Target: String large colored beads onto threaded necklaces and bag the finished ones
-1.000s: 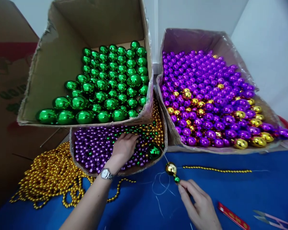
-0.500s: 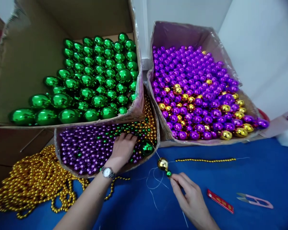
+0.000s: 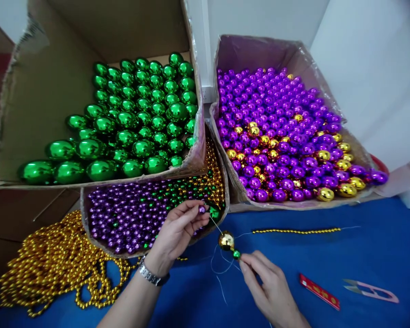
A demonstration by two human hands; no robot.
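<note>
From my remote view, the left hand [image 3: 181,228] pinches a purple bead [image 3: 201,209] near a needle-like shaft [image 3: 216,225], contact unclear; the right hand [image 3: 264,278] pinches a green bead [image 3: 236,253] beside a gold ball [image 3: 226,240]. Left fingertips partly hide a big green ball [image 3: 214,212]. I can't read the red packet [image 3: 319,291].

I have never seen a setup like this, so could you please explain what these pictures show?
There is no machine here: a person works bare-handed, and every picture comes from one camera worn on the head, looking forward and down. The left hand pinches a purple bead by a thin needle or wire. The right hand pinches a green bead beside a gold ball. On the blue surface lie gold strings, a short gold strand, a red packet and pink snips. Behind are containers of green balls, mostly purple balls and small mixed beads.
</note>
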